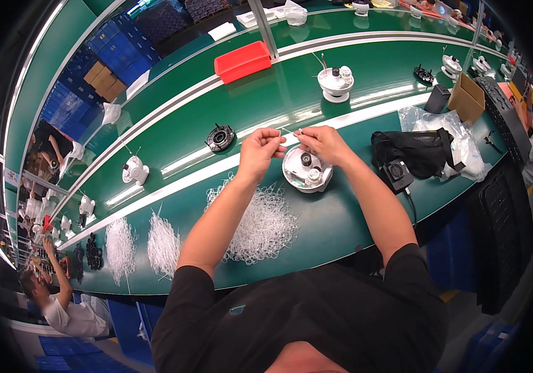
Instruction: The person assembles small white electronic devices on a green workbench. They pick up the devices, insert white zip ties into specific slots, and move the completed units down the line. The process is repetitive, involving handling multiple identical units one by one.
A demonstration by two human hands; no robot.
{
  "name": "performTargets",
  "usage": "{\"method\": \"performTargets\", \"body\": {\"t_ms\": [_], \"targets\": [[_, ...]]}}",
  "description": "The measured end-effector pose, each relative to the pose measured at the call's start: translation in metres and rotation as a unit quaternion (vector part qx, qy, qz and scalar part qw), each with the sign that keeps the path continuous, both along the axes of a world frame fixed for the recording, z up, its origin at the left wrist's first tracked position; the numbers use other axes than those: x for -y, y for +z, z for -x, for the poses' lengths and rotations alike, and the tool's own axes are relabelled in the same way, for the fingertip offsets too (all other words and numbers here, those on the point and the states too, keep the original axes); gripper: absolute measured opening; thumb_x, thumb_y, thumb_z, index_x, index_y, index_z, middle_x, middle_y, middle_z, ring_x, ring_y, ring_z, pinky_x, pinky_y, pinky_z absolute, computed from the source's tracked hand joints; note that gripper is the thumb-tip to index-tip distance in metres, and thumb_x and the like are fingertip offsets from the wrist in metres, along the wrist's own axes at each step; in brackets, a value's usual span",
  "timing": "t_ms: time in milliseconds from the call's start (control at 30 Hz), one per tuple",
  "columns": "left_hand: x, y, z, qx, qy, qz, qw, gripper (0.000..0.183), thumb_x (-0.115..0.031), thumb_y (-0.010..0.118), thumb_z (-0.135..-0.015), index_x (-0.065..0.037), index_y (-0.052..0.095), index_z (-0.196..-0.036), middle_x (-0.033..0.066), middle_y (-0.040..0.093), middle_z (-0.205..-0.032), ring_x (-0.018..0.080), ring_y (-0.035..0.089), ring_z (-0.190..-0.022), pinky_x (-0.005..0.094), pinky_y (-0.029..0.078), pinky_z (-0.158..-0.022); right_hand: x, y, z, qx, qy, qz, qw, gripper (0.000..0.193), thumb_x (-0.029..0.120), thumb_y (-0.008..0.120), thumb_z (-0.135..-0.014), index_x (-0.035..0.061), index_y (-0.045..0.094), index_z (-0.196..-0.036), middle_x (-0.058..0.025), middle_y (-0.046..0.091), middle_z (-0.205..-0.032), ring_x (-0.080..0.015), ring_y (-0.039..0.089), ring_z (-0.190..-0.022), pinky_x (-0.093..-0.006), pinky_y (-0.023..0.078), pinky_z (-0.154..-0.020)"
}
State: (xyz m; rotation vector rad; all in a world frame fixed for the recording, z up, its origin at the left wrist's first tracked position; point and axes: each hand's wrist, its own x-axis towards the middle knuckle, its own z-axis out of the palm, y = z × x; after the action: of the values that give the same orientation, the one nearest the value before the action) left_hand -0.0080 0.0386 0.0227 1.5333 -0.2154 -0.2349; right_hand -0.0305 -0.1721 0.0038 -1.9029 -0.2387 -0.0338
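My left hand (260,151) and my right hand (325,144) are raised close together at mid-bench. Fingertips on both sides are pinched around a thin white strand (287,131) that spans the small gap between them; its exact kind is too small to make out. Just under my right hand sits a round white camera-like housing (296,176) with a black lens-like part facing up, partly covered by that hand. Behind my left forearm spreads a big loose pile of white looped strands (265,224).
Two smaller strand bundles (120,248) lie left. A black ring-shaped part (220,138) and white units (335,85) stand on the line beyond, near a red bin (243,62). At right are a black bag (412,149), a black device (397,174) and a cardboard box (466,98). A co-worker (70,311) works far left.
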Motion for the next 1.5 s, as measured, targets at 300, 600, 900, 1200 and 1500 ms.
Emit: {"method": "performTargets", "body": {"t_ms": [300, 600, 900, 1200, 1500], "targets": [[0.012, -0.01, -0.008, -0.04, -0.012, 0.086, 0.995, 0.022, -0.004, 0.058, -0.098, 0.004, 0.057, -0.118, 0.0131, 0.068, -0.098, 0.0148, 0.067, -0.077, 0.0272, 0.058, -0.067, 0.003, 0.001, 0.004, 0.037, 0.02, 0.062, 0.997, 0.028, 0.018, 0.051, -0.1, 0.0019, 0.064, -0.119, -0.0125, 0.067, -0.084, -0.023, 0.064, -0.077, -0.0357, 0.05, -0.072], [0.014, -0.018, -0.017, -0.106, -0.047, 0.251, 0.961, 0.022, -0.01, 0.058, -0.1, 0.002, 0.058, -0.118, 0.0092, 0.067, -0.094, 0.013, 0.064, -0.072, 0.0268, 0.057, -0.064, 0.004, -0.002, 0.005, 0.023, 0.033, 0.028, 0.999, 0.029, 0.014, 0.049, -0.099, 0.0003, 0.063, -0.12, -0.0144, 0.067, -0.091, -0.0245, 0.065, -0.084, -0.0361, 0.051, -0.077], [0.026, -0.005, -0.007, -0.029, -0.077, -0.023, 0.996, 0.018, -0.009, 0.064, -0.096, 0.0, 0.065, -0.111, 0.0019, 0.067, -0.079, 0.0062, 0.058, -0.061, 0.0216, 0.047, -0.053, 0.007, -0.011, 0.0, 0.117, 0.045, 0.089, 0.988, 0.032, 0.012, 0.051, -0.098, 0.0052, 0.061, -0.127, -0.0165, 0.068, -0.098, -0.0287, 0.066, -0.087, -0.0373, 0.051, -0.081], [0.03, -0.009, -0.002, 0.191, -0.046, -0.259, 0.946, 0.013, -0.009, 0.069, -0.091, 0.003, 0.07, -0.095, 0.0056, 0.07, -0.078, 0.0085, 0.06, -0.065, 0.0255, 0.049, -0.059, 0.007, -0.006, 0.005, -0.005, 0.039, -0.072, 0.997, 0.026, 0.013, 0.056, -0.098, 0.001, 0.064, -0.12, -0.0096, 0.067, -0.094, -0.0135, 0.062, -0.083, -0.0296, 0.051, -0.071], [0.029, -0.007, 0.006, 0.336, -0.027, -0.379, 0.862, 0.01, -0.009, 0.069, -0.084, -0.002, 0.07, -0.091, 0.0148, 0.066, -0.093, 0.0339, 0.065, -0.087, 0.041, 0.051, -0.077, 0.006, -0.021, -0.002, 0.01, -0.041, -0.161, 0.986, 0.023, 0.02, 0.061, -0.097, 0.0003, 0.07, -0.104, -0.0022, 0.065, -0.088, -0.0092, 0.056, -0.083, -0.0261, 0.046, -0.074]]}}
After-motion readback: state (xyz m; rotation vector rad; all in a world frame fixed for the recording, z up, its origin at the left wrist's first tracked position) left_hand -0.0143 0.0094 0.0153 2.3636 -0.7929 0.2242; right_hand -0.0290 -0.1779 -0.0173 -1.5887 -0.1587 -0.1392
